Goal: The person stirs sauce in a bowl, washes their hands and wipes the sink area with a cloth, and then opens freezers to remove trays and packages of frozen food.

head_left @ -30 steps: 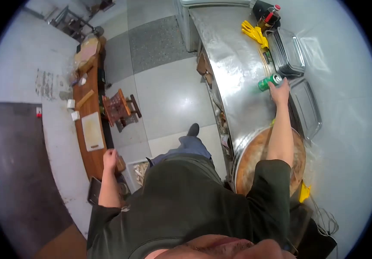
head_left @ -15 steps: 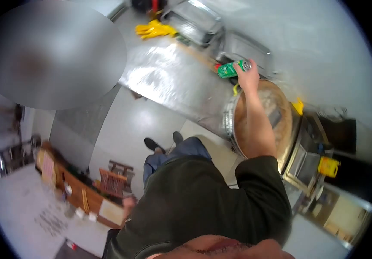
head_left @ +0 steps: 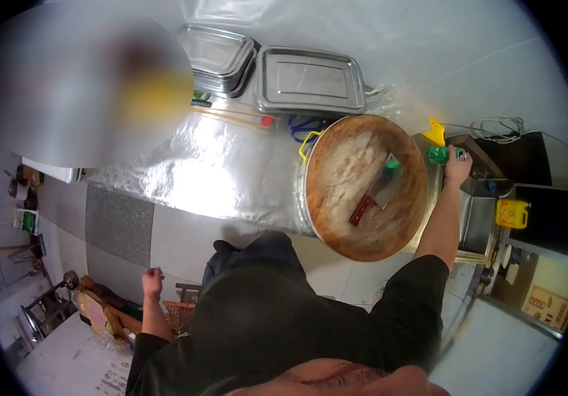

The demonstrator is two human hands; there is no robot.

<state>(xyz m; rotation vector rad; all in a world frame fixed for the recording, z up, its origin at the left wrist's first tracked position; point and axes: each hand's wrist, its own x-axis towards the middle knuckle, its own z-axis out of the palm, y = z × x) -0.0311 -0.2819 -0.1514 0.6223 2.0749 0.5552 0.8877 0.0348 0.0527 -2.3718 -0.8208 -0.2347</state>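
My right hand (head_left: 457, 165) is wrapped round a green can (head_left: 438, 155), out to the right of the round wooden board. On that board (head_left: 337, 198) lies a cleaver (head_left: 383, 188) with a red handle, its blade showing a green reflection. Out to the left, over the floor side, my left hand (head_left: 153, 282) hangs with its fingers curled; whether it holds anything is too small to tell. Blue-handled scissors (head_left: 305, 127) and a yellow loop (head_left: 306, 146) are beside the board's left edge.
Metal trays (head_left: 221, 56) are stacked at the back of the steel counter (head_left: 231, 158), beside a large tray (head_left: 310, 79). To the right are a sink (head_left: 474, 224), a yellow jug (head_left: 512, 214) and a coiled cable (head_left: 497, 129). A blurred round patch covers the upper left.
The view has swung round to the right. My right hand has carried the can past the wooden board to its far side. The cleaver on the board now shows clearly.
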